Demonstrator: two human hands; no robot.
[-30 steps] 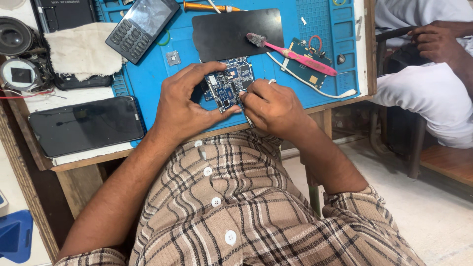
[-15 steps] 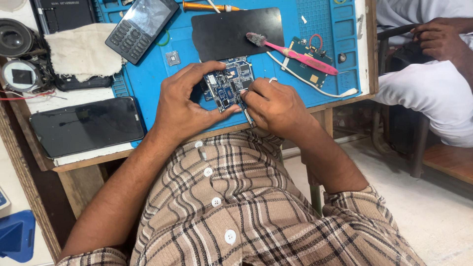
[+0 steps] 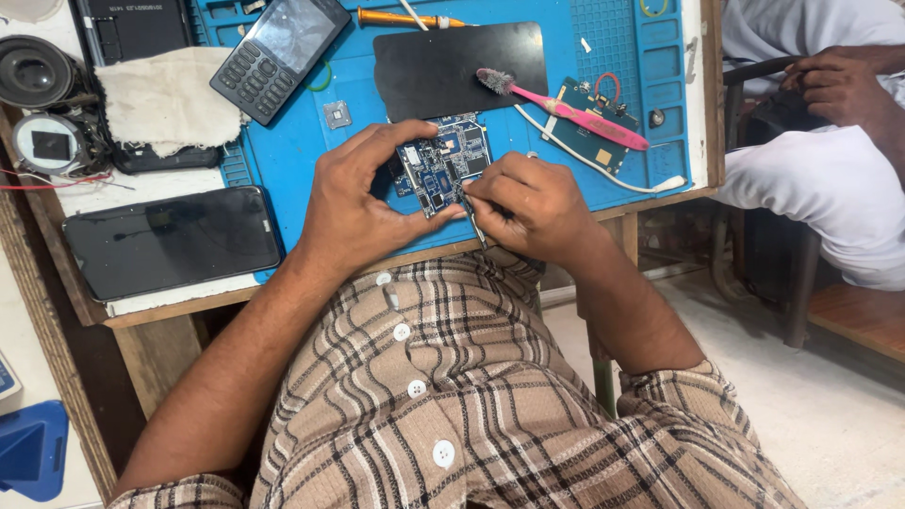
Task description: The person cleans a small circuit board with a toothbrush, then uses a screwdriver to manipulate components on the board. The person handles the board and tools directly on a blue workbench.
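Observation:
A small blue circuit board (image 3: 443, 165) is tilted up over the near edge of the blue work mat (image 3: 292, 151). My left hand (image 3: 363, 203) grips it from the left, thumb under its lower edge and fingers over the top. My right hand (image 3: 528, 203) pinches thin metal tweezers (image 3: 474, 219), whose tip touches the board's lower right side. A pink toothbrush (image 3: 566, 108) lies just beyond, partly on a black pad (image 3: 452, 61).
On the mat lie a keypad phone (image 3: 278, 52), a small green board (image 3: 589, 108) and an orange-handled tool (image 3: 405, 17). A dark smartphone (image 3: 170, 240), a cloth (image 3: 170, 94) and round parts (image 3: 42, 141) sit left. Another person (image 3: 830, 141) sits at right.
Both hands have stayed on the board with only slight shifts; the tweezers remain at its lower right side.

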